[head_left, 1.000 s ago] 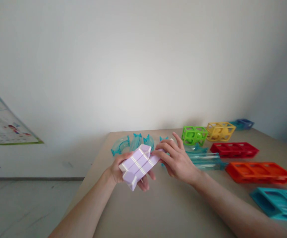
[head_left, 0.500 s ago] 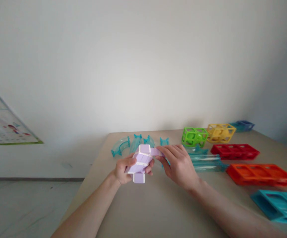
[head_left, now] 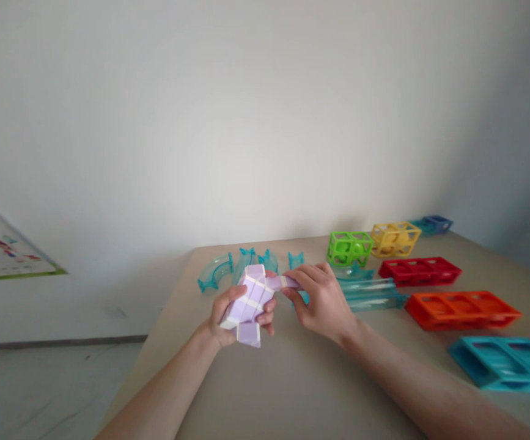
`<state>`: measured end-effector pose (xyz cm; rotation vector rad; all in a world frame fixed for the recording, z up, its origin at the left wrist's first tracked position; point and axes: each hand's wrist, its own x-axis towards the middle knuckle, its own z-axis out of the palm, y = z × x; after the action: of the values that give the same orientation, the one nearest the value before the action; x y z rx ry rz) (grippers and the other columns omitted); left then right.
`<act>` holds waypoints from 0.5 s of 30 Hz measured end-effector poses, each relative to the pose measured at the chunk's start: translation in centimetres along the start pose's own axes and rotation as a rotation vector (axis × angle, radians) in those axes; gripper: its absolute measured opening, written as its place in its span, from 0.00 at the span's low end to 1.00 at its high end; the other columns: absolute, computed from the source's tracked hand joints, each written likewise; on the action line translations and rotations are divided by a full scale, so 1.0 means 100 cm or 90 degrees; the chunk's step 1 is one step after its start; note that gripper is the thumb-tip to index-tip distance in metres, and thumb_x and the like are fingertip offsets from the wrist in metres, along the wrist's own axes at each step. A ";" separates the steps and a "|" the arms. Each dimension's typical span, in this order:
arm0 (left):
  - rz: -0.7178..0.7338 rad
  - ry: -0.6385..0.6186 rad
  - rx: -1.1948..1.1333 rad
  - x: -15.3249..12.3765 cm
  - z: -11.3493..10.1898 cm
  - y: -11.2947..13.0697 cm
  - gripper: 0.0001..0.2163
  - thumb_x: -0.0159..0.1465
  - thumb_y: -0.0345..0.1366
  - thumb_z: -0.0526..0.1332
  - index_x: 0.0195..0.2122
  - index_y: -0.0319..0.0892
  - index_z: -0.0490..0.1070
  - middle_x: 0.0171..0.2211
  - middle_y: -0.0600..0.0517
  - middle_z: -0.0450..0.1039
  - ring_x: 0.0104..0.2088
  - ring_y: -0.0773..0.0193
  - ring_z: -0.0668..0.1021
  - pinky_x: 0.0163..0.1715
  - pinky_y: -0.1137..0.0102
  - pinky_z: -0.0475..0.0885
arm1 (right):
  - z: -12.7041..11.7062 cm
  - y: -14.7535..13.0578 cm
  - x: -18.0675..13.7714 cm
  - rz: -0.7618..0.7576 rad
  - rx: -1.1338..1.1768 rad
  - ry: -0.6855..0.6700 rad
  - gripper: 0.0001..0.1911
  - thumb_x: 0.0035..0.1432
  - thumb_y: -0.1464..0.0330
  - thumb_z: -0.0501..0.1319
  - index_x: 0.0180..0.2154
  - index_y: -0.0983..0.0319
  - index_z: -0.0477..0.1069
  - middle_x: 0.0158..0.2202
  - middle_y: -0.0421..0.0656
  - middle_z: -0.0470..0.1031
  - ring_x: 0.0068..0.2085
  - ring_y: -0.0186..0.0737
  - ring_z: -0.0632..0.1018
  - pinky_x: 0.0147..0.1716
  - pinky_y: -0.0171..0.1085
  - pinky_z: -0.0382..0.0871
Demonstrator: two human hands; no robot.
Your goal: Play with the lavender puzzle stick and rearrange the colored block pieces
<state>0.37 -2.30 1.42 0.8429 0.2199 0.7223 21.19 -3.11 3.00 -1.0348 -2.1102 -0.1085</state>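
Note:
A lilac block toy (head_left: 247,299) with pale lines between its segments is held above the table, tilted. Wrapped around its body is my left hand (head_left: 225,310), thumb on the near face and fingertips showing at the right side. My right hand (head_left: 320,299) pinches the end of a thin arm of segments that sticks out of the toy's upper right. One blocky segment juts from the bottom of the toy. Its far side is hidden.
Clear teal track pieces (head_left: 215,272) lie behind my hands, and a straight one (head_left: 370,294) beyond my right hand. Open-framed blocks in green (head_left: 349,249), yellow (head_left: 395,239), red (head_left: 420,271), orange (head_left: 463,310) and teal (head_left: 510,363) line the table's right. A wall stands behind.
The toy has tilted further clockwise in my left hand, showing more of its gridded face. Its thin arm now slopes down to the right. The camera view has shifted slightly.

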 end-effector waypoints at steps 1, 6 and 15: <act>0.002 0.003 0.000 0.000 0.000 -0.001 0.31 0.58 0.46 0.56 0.61 0.40 0.55 0.33 0.48 0.66 0.26 0.66 0.68 0.33 0.62 0.70 | 0.000 0.000 0.000 -0.002 -0.003 0.000 0.07 0.60 0.69 0.57 0.39 0.64 0.71 0.34 0.45 0.75 0.37 0.43 0.74 0.39 0.42 0.57; 0.021 0.023 -0.004 0.000 0.007 -0.005 0.30 0.59 0.45 0.56 0.61 0.40 0.56 0.33 0.48 0.66 0.26 0.66 0.68 0.35 0.60 0.71 | 0.001 0.001 0.000 -0.003 -0.027 0.006 0.07 0.61 0.69 0.57 0.39 0.64 0.71 0.35 0.45 0.76 0.37 0.43 0.74 0.38 0.41 0.57; 0.127 0.098 -0.065 0.006 0.030 -0.021 0.25 0.63 0.44 0.52 0.59 0.41 0.58 0.32 0.48 0.67 0.27 0.64 0.70 0.36 0.58 0.72 | 0.007 -0.004 -0.001 0.007 -0.086 0.058 0.07 0.58 0.69 0.59 0.38 0.65 0.72 0.35 0.47 0.76 0.35 0.44 0.74 0.37 0.41 0.63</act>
<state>3.22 -4.67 1.93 0.7184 0.2371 0.9788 20.58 -3.18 2.53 -1.0987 -2.0369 -0.2908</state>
